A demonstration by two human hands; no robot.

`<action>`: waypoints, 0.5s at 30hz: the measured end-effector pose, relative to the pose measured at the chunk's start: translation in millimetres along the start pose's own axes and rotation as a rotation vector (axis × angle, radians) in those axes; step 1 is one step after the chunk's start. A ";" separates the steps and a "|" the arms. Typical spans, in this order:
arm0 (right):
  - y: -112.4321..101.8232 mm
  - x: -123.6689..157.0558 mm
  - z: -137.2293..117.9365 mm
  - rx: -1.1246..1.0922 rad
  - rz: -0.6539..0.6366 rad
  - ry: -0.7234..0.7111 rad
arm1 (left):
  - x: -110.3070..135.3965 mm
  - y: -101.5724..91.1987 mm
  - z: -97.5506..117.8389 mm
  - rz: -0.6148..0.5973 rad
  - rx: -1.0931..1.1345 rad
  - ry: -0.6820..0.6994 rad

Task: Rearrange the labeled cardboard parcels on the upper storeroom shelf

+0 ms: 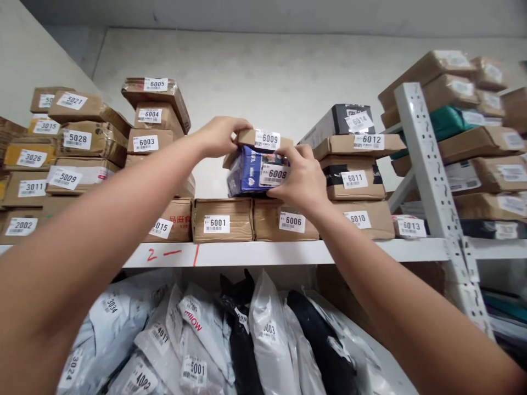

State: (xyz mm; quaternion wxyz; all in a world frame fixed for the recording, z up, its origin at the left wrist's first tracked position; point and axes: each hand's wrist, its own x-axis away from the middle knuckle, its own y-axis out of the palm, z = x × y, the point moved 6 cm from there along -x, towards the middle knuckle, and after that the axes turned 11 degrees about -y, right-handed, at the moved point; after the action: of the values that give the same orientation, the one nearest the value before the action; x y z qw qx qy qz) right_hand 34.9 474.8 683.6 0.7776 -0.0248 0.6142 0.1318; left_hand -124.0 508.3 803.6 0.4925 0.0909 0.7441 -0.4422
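A small brown cardboard box [251,137] labelled 6009 lies on a blue box [249,174] labelled 6008, above the shelf's bottom row of parcels. My left hand [224,136] grips the upper left corner of box 6009, fingertips over its top. From the right, my right hand [307,178] clasps the blue box, with the thumb at its lower edge and the fingers near the seam between the two boxes. Part of the blue box's right side is hidden behind that hand. Under it are the cardboard boxes 6001 [222,207] and 6006 [265,219].
Stacked boxes 6003 [145,142] to 6005 stand left; box 6012 [329,145] lies in a stack on the right. A white metal upright [430,164] rises from the shelf edge [263,252]. Below hang or lie several plastic mailing bags [263,307].
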 end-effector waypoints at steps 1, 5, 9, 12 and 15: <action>5.3 -3.0 -6.8 -0.022 0.008 -0.011 | 0.5 -6.7 -9.0 -0.005 -0.004 -0.047; 29.0 -17.5 -36.4 -0.094 -0.013 -0.042 | 6.8 -29.7 -50.0 0.023 -0.068 -0.256; 52.7 -28.6 -63.8 -0.135 -0.009 -0.062 | 19.2 -33.1 -72.4 -0.050 -0.162 -0.260; 65.5 -31.0 -76.9 -0.167 -0.004 -0.071 | 27.8 -33.7 -79.9 -0.064 -0.205 -0.242; 68.7 -28.3 -82.7 -0.175 -0.053 -0.053 | 34.1 -35.2 -85.3 -0.018 -0.113 -0.307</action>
State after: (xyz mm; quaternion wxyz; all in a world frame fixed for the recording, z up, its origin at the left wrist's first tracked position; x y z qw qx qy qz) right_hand -65.7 519.5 699.1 0.7916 -0.1055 0.5789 0.1648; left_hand -216.8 541.0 806.4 0.6006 -0.0122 0.6848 -0.4125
